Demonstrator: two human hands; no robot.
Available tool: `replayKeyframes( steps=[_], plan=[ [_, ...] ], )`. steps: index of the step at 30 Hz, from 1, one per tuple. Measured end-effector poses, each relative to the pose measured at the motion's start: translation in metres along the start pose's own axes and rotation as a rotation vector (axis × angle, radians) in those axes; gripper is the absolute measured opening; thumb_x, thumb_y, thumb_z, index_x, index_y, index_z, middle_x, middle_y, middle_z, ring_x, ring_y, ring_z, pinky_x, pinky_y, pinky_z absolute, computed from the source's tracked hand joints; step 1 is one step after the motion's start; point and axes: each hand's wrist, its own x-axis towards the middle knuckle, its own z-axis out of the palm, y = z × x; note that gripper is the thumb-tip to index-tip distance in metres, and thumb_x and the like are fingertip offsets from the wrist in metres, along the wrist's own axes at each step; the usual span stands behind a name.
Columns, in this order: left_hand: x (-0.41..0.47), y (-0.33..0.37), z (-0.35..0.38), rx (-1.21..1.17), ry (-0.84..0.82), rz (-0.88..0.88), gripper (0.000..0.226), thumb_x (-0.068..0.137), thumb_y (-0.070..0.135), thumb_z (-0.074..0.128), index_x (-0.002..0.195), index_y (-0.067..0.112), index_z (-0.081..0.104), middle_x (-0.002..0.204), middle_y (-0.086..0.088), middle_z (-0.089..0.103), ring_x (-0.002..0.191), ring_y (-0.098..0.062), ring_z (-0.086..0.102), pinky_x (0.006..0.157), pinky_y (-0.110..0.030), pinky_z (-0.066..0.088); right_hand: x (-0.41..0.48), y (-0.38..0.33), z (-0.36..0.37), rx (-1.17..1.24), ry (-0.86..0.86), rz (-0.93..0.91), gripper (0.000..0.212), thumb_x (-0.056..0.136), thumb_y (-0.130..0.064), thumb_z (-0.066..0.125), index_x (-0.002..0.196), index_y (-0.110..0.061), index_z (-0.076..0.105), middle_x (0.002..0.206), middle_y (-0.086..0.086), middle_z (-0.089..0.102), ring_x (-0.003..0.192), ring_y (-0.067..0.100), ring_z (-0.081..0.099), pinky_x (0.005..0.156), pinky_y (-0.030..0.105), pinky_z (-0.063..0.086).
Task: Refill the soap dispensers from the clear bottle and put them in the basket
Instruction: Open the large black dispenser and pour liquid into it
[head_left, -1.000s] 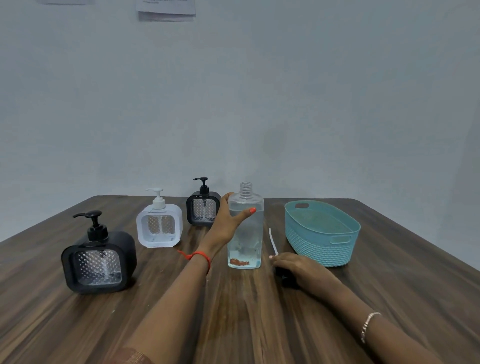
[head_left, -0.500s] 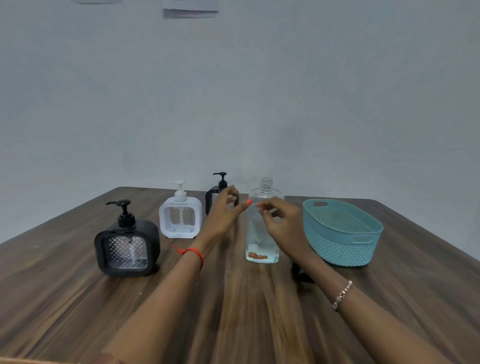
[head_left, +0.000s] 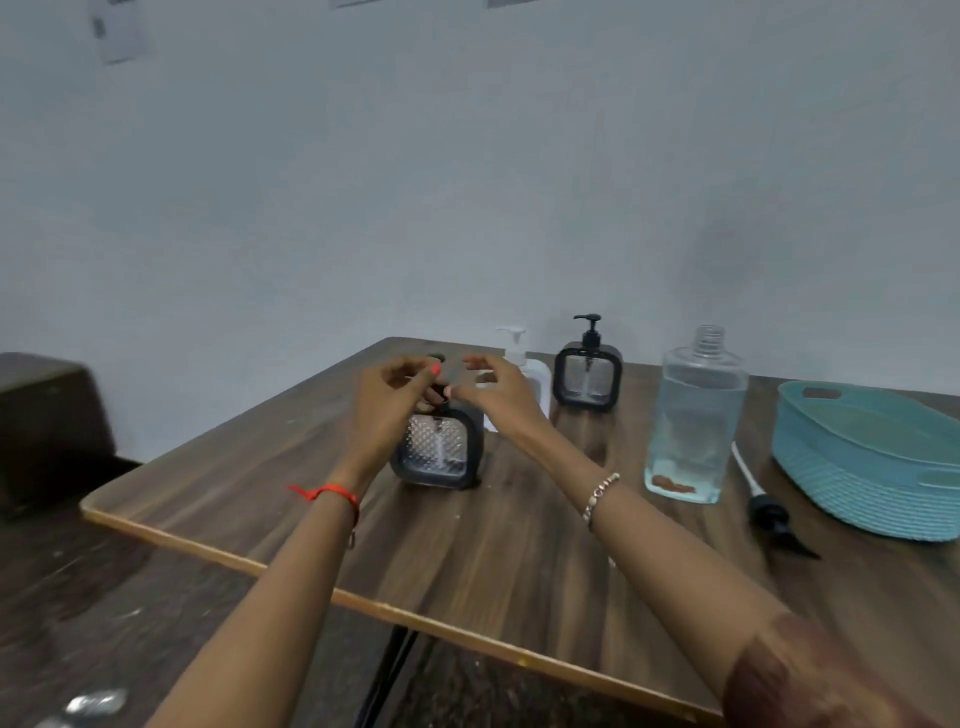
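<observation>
Black dispenser near table corner | left hand, right hand grips at pump, closure unclear

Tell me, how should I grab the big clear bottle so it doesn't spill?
Probably grip the clear bottle around its wide flat-sided body, about the middle, not the thin threaded neck. It stands upright with no cap on, so keep it upright. Come from the near or left side: the teal basket and the loose black pump lie to its right, and the table is bare on the near side.
</observation>
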Motion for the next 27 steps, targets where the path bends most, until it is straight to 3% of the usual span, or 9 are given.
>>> replayKeyframes(
  steps=[5, 8, 11, 14, 17, 19, 22, 24, 27],
  plan=[
    [0.002, -0.025, -0.029, 0.104, 0.189, 0.006, 0.022, 0.081, 0.016, 0.069, 0.101, 0.011, 0.062, 0.095, -0.003, 0.063, 0.088, -0.016, 0.058, 0.081, -0.033, 0.050, 0.005, -0.005, 0.032, -0.077, -0.062, 0.006, 0.050, 0.076, -0.034, 0.073, 0.119, -0.014, 0.056, 0.122, 0.004, 0.061, 0.113, 0.021, 0.054, 0.100, 0.037, 0.039],
    [0.003, -0.041, -0.031, 0.232, 0.063, -0.108, 0.053, 0.078, 0.019, 0.073, 0.125, 0.013, 0.048, 0.124, -0.001, 0.051, 0.108, -0.013, 0.048, 0.088, -0.029, 0.042, 0.009, -0.003, 0.042, -0.124, 0.034, 0.024, 0.030, 0.078, -0.027, 0.072, 0.101, -0.009, 0.066, 0.104, 0.007, 0.068, 0.101, 0.024, 0.060, 0.098, 0.049, 0.041],
    [0.002, -0.049, -0.022, 0.238, -0.124, -0.229, 0.080, 0.076, 0.015, 0.075, 0.142, 0.010, 0.030, 0.138, -0.003, 0.041, 0.125, -0.017, 0.040, 0.102, -0.031, 0.037, 0.007, -0.010, 0.033, -0.119, 0.080, 0.033, 0.024, 0.076, -0.020, 0.074, 0.092, -0.002, 0.069, 0.097, 0.010, 0.070, 0.090, 0.021, 0.061, 0.093, 0.039, 0.045],
    [0.003, -0.055, -0.010, 0.137, -0.226, -0.253, 0.074, 0.071, 0.012, 0.078, 0.134, 0.011, 0.039, 0.129, -0.003, 0.054, 0.111, -0.016, 0.055, 0.094, -0.030, 0.047, 0.000, -0.017, 0.011, -0.094, 0.079, 0.021, 0.028, 0.077, -0.018, 0.073, 0.096, 0.002, 0.068, 0.090, 0.004, 0.065, 0.080, 0.014, 0.057, 0.073, 0.025, 0.044],
    [0.001, -0.052, 0.007, -0.033, -0.280, -0.235, 0.055, 0.069, 0.007, 0.078, 0.118, 0.012, 0.053, 0.106, -0.007, 0.067, 0.091, -0.018, 0.066, 0.073, -0.024, 0.056, -0.005, -0.019, -0.015, -0.062, 0.067, -0.003, 0.025, 0.074, -0.019, 0.076, 0.087, 0.002, 0.070, 0.087, 0.014, 0.071, 0.073, 0.016, 0.059, 0.068, 0.029, 0.046],
    [-0.001, -0.046, 0.020, -0.108, -0.326, -0.213, 0.045, 0.065, 0.006, 0.080, 0.105, 0.012, 0.061, 0.096, -0.006, 0.070, 0.085, -0.020, 0.067, 0.073, -0.025, 0.057, -0.010, -0.021, -0.032, -0.101, 0.044, -0.009, 0.029, 0.073, -0.021, 0.077, 0.086, 0.004, 0.069, 0.087, 0.020, 0.071, 0.069, 0.016, 0.059, 0.067, 0.030, 0.047],
    [-0.005, -0.041, 0.043, -0.183, -0.342, -0.196, 0.057, 0.053, 0.012, 0.085, 0.105, 0.006, 0.063, 0.094, -0.009, 0.071, 0.082, -0.019, 0.068, 0.075, -0.030, 0.057, -0.018, -0.025, -0.061, -0.208, 0.021, 0.003, 0.034, 0.073, -0.028, 0.077, 0.077, 0.004, 0.068, 0.074, 0.016, 0.068, 0.060, 0.012, 0.054, 0.053, 0.018, 0.037],
    [-0.009, -0.037, 0.059, -0.208, -0.370, -0.198, 0.054, 0.054, 0.006, 0.085, 0.104, 0.004, 0.064, 0.090, -0.008, 0.072, 0.080, -0.018, 0.069, 0.073, -0.029, 0.056, -0.023, -0.025, -0.078, -0.258, 0.010, 0.033, 0.035, 0.074, -0.029, 0.077, 0.061, -0.001, 0.060, 0.059, 0.009, 0.057, 0.049, 0.010, 0.046, 0.043, 0.013, 0.030],
    [-0.017, -0.029, 0.079, -0.264, -0.408, -0.200, 0.042, 0.062, -0.005, 0.078, 0.101, 0.004, 0.065, 0.081, -0.001, 0.074, 0.074, -0.014, 0.069, 0.066, -0.024, 0.055, -0.030, -0.023, -0.097, -0.315, 0.002, 0.034, 0.033, 0.076, -0.027, 0.074, 0.061, -0.006, 0.055, 0.056, 0.004, 0.048, 0.048, 0.011, 0.040, 0.043, 0.014, 0.028]
  ],
)
